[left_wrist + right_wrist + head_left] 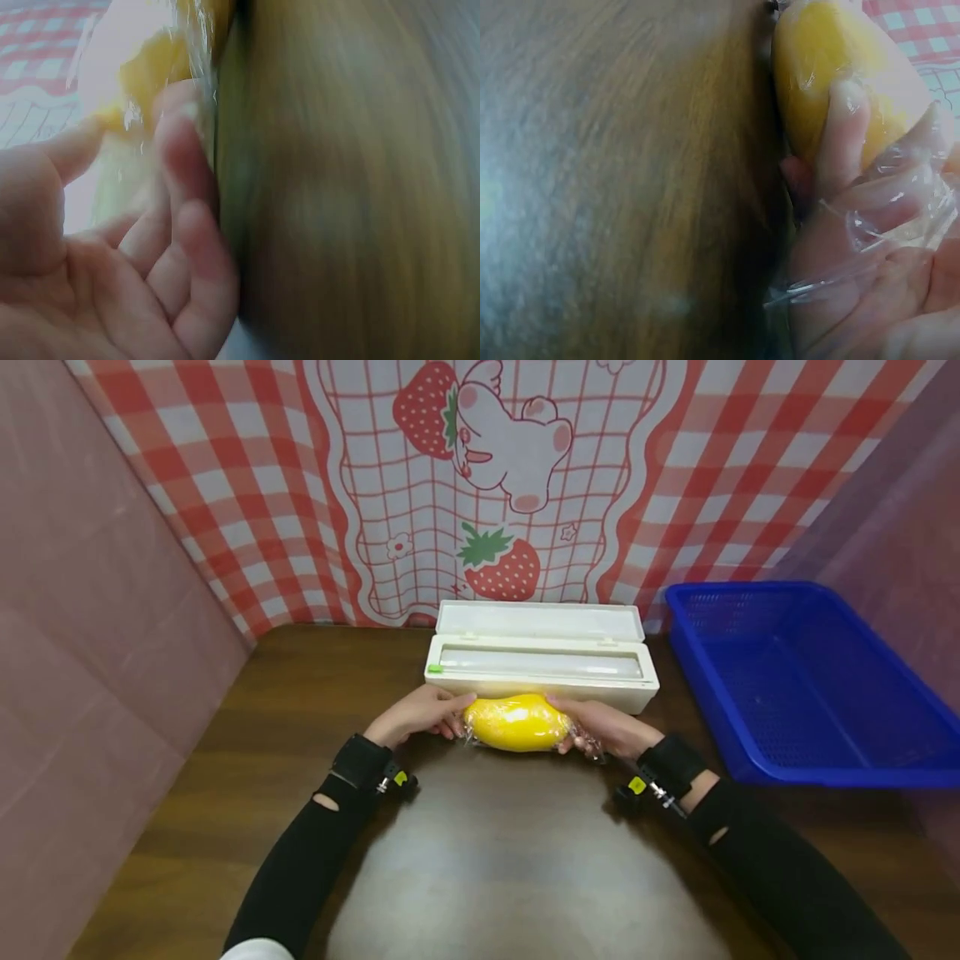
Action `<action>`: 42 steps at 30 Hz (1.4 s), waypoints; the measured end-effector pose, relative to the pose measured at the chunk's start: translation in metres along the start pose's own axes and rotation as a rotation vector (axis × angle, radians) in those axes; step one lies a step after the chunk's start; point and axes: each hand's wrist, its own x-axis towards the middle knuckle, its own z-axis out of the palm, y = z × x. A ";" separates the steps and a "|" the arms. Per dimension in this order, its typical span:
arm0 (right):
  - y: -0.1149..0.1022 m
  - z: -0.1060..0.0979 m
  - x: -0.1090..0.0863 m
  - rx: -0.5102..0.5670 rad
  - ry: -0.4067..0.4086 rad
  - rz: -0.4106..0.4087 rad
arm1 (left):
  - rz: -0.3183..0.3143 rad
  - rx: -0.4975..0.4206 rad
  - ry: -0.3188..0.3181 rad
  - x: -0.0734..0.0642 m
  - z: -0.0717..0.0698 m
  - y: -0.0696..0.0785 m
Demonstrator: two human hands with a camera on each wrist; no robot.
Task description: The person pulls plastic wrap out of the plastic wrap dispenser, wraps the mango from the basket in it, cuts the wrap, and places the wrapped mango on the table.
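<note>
Fingers [843, 139] of left hand [422, 711] and right hand [606, 727] pinch the film-wrapped yellow object [517, 724] between them

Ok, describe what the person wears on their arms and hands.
The left hand and right hand are gloveless. Black sleeves cover both forearms, each with a small opening near the wrist. Black straps circle the wrists, with yellow tags beside them.
</note>
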 end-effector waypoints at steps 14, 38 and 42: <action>0.000 0.004 -0.002 -0.038 0.044 0.007 | 0.664 0.757 0.465 -0.026 0.023 0.020; -0.011 -0.018 -0.052 -0.366 0.407 -0.254 | 0.796 1.012 0.190 -0.012 0.054 0.035; -0.020 -0.016 -0.057 -0.554 0.518 -0.369 | 0.779 0.972 0.171 -0.018 0.045 0.041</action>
